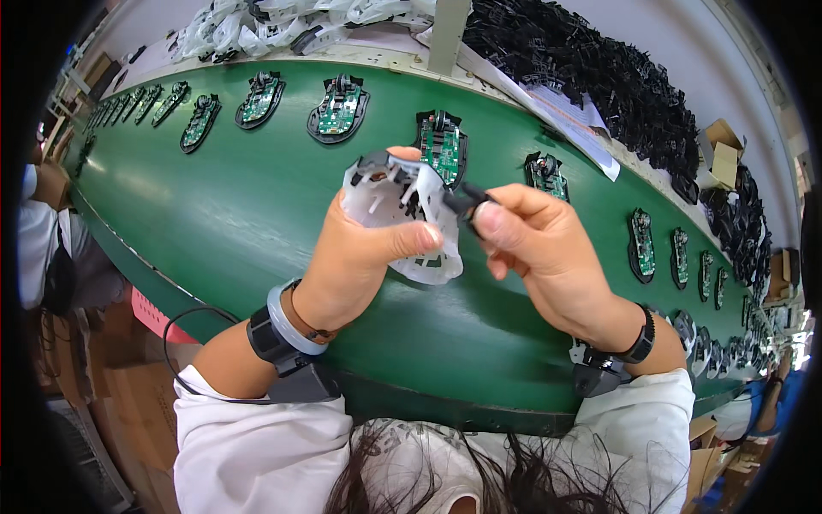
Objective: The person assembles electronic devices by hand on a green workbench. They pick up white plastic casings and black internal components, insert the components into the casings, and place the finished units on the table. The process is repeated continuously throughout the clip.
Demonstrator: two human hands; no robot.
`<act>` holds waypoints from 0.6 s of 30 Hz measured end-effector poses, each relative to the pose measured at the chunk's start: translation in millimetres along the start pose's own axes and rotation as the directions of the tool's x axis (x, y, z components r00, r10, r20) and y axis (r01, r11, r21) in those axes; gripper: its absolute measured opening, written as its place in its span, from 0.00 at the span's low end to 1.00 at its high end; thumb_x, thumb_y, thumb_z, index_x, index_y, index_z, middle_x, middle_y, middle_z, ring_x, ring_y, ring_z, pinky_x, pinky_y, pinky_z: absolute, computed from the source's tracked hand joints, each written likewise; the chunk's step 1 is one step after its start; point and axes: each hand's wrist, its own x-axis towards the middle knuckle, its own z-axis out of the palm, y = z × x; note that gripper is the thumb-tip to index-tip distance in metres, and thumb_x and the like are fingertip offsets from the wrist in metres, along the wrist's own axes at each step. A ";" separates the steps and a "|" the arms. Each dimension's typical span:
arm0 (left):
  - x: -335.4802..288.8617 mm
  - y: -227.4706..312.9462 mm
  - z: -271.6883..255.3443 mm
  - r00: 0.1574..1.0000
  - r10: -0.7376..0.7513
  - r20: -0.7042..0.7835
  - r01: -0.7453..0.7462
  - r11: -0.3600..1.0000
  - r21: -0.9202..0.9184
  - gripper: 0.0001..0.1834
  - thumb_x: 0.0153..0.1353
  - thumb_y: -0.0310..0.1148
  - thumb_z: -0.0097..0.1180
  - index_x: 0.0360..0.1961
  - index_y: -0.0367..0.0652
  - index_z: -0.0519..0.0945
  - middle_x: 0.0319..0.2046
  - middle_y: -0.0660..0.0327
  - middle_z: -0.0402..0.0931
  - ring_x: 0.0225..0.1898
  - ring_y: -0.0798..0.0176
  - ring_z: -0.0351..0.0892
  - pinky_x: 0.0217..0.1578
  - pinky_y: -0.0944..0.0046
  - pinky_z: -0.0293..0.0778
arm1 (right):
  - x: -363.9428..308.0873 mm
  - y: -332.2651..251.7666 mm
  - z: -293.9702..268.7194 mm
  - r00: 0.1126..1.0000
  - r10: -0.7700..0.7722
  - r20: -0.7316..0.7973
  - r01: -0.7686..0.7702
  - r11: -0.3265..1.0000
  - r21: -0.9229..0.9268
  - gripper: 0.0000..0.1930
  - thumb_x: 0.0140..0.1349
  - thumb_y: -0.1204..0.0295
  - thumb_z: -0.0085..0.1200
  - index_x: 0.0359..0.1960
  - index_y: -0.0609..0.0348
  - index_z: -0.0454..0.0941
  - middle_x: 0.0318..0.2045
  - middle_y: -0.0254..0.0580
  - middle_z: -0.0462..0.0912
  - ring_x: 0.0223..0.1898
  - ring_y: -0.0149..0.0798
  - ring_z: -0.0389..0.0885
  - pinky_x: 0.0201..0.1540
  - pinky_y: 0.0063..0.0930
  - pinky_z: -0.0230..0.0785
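Note:
My left hand [368, 244] is closed around a white plastic computer mouse shell [437, 264], its hollow inside turned up, with dark parts near its top edge. Between the thumb and fingers of my right hand [535, 244] is a small black plastic part [463, 200], held close against the shell's right side. Whether the black part touches the shell I cannot tell. Just beyond the shell lies a mouse base with a green circuit board [442, 146], partly hidden by my hands.
More mouse bases [340, 110] with circuit boards stand in a row along the green work surface [257, 206]. White shells [282, 30] are heaped at the back left, black parts [582, 73] at the back right. A small cardboard box [723, 152] stands beside them. Other people sit at both sides.

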 end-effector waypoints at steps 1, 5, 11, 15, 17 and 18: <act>-2.3 -0.5 0.4 1.000 0.013 0.010 -0.013 1.000 0.012 0.34 0.47 0.24 0.67 0.56 0.40 0.65 0.42 0.61 0.74 0.44 0.67 0.74 0.46 0.65 0.72 | -0.3 3.8 6.0 1.000 -0.016 -0.021 0.016 1.000 -0.014 0.13 0.58 0.65 0.61 0.38 0.63 0.80 0.27 0.31 0.78 0.24 0.20 0.69 0.25 0.13 0.60; -3.6 -0.7 -3.2 0.995 0.095 0.034 -0.097 0.993 0.064 0.32 0.43 0.22 0.70 0.51 0.40 0.69 0.42 0.61 0.74 0.43 0.68 0.75 0.45 0.66 0.73 | 3.2 6.6 8.5 1.000 0.008 0.025 -0.006 0.994 -0.107 0.15 0.56 0.64 0.63 0.38 0.62 0.77 0.24 0.29 0.77 0.23 0.19 0.68 0.23 0.13 0.60; 0.1 -5.0 -12.1 0.968 0.216 0.128 -0.234 0.962 0.141 0.31 0.42 0.23 0.71 0.49 0.40 0.70 0.40 0.62 0.75 0.42 0.69 0.74 0.45 0.67 0.72 | 13.5 -0.2 1.1 0.993 0.064 0.098 -0.034 0.958 -0.284 0.21 0.54 0.58 0.65 0.38 0.58 0.68 0.24 0.30 0.75 0.26 0.21 0.71 0.25 0.14 0.63; -0.8 -5.0 -12.2 0.992 0.088 0.088 -0.092 0.995 0.044 0.31 0.43 0.24 0.71 0.49 0.41 0.70 0.41 0.63 0.74 0.42 0.69 0.74 0.45 0.68 0.72 | 16.1 18.4 10.6 0.988 0.034 0.154 -0.014 0.991 -0.130 0.23 0.56 0.53 0.61 0.39 0.60 0.68 0.34 0.34 0.74 0.33 0.24 0.72 0.32 0.17 0.66; -0.4 -7.4 -13.0 0.992 0.081 0.101 -0.081 0.997 0.003 0.30 0.43 0.25 0.70 0.48 0.41 0.71 0.41 0.63 0.74 0.42 0.69 0.74 0.45 0.68 0.72 | 13.3 28.4 18.1 0.988 0.038 0.148 -0.042 0.999 0.022 0.25 0.57 0.52 0.60 0.41 0.60 0.67 0.35 0.35 0.74 0.35 0.24 0.72 0.35 0.18 0.66; -0.5 -8.3 -13.8 0.991 0.076 0.106 -0.075 0.997 -0.017 0.29 0.43 0.25 0.70 0.48 0.41 0.71 0.40 0.64 0.74 0.42 0.69 0.74 0.45 0.68 0.71 | 13.2 31.6 22.7 0.988 0.041 0.146 -0.056 0.993 0.099 0.26 0.57 0.52 0.60 0.42 0.60 0.67 0.35 0.35 0.73 0.36 0.25 0.71 0.36 0.18 0.65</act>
